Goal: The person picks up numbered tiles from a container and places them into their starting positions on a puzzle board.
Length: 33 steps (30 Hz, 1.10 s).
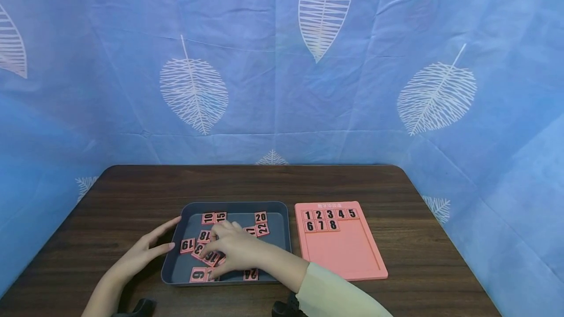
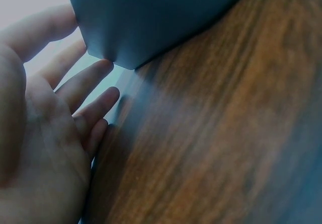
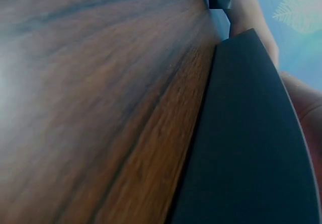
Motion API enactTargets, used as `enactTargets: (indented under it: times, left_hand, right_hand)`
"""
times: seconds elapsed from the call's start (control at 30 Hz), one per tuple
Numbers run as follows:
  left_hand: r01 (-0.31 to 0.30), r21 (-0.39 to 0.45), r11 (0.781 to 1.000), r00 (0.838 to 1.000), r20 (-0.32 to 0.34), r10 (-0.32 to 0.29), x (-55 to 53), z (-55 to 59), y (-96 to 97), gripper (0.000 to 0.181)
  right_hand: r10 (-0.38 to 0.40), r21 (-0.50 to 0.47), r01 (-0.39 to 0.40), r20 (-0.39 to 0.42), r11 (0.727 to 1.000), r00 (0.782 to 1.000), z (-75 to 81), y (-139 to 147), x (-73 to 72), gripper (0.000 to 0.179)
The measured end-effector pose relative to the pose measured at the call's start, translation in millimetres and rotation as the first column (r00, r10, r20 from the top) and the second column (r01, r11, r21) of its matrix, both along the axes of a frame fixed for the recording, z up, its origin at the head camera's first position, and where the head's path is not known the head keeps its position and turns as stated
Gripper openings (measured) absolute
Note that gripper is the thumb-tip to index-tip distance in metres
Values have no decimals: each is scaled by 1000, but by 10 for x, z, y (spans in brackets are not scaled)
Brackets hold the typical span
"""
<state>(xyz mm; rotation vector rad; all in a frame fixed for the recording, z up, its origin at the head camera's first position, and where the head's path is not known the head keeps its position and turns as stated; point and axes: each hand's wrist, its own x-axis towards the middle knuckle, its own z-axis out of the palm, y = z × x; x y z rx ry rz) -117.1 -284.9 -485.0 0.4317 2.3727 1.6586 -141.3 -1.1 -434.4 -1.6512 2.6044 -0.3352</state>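
A dark blue-grey tray (image 1: 277, 215) holds several pink number tiles lying at different angles, among them tile 19 (image 1: 187, 245) and tile 20 (image 1: 260, 217). My right hand (image 1: 240, 248) reaches into it from the front right, thumb and fingers spread over a cluster of tiles near tile 16 (image 1: 211, 258) and partly covering them. At the tray's left side, my left hand (image 1: 143, 253) touches the rim with extended fingers and thumb. Its straight fingers (image 2: 90, 80) show against the outer wall in the left wrist view. The right wrist view mostly shows the tray's front wall (image 3: 246, 133).
Right of the tray lies a pink number board (image 1: 343, 253), with tiles 1 to 5 in its top row and 6, 7 and 8 below. Both stand on a dark wooden table (image 1: 246, 185). A blue leaf-patterned cloth (image 1: 264, 87) hangs behind.
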Motion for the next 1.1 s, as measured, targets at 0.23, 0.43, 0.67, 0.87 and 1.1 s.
enactTargets:
  times: [0.23,0.43,0.67,0.87,1.1]
  left_hand:
    - [-1,2,1000,1000,-9,1,-2,1,8,60]
    - [-15,-7,1000,1000,12,15,-3,3,5,60]
    - [-15,-9,1000,1000,11,15,-6,-2,-6,60]
    - [-5,-13,1000,1000,-6,5,-10,2,-11,59]
    - [-22,-8,1000,999,28,23,-36,-7,-19,60]
  right_hand:
    - [24,78,-25,15,997,1000,-47,-148,-38,41]
    - [59,113,-62,29,992,998,-88,-193,-74,38]
    - [64,147,-68,30,987,997,-110,-264,-91,39]
    - [55,160,-64,57,985,997,-118,-321,-100,43]
    - [42,139,-54,93,989,995,-115,-318,-110,37]
